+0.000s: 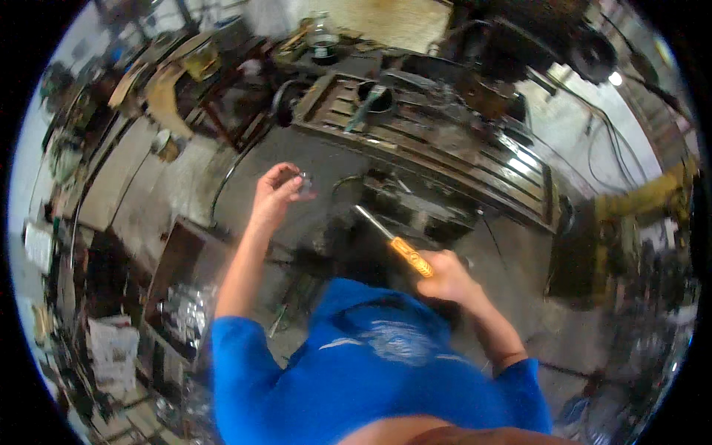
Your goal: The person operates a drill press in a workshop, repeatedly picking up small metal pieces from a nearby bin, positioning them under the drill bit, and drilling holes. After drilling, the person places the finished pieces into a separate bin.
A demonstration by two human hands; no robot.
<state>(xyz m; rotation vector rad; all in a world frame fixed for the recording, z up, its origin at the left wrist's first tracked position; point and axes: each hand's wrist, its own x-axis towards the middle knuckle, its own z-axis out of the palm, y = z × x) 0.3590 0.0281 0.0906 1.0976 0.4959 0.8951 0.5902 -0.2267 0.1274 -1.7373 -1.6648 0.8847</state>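
Observation:
My right hand (449,277) is wrapped around the yellow-orange handle of a screwdriver (408,254). Its thin metal shaft points up and left, toward the middle of the view; the shape of the tip is too small to tell. To the left, my left hand (276,194) is raised with thumb and fingers pinched on a small shiny metal piece (305,183). The fingers partly hide that piece, and its exact kind is unclear. Both hands are in front of a slotted machine table (452,165), apart from it and from each other.
A brush (365,109) leans in a dark pot (377,98) on the machine table. Behind stands a clear bottle (322,41) with dark contents. Lower left, a metal bin (169,259) has shiny scrap beside it. A yellow machine part (645,200) stands at right.

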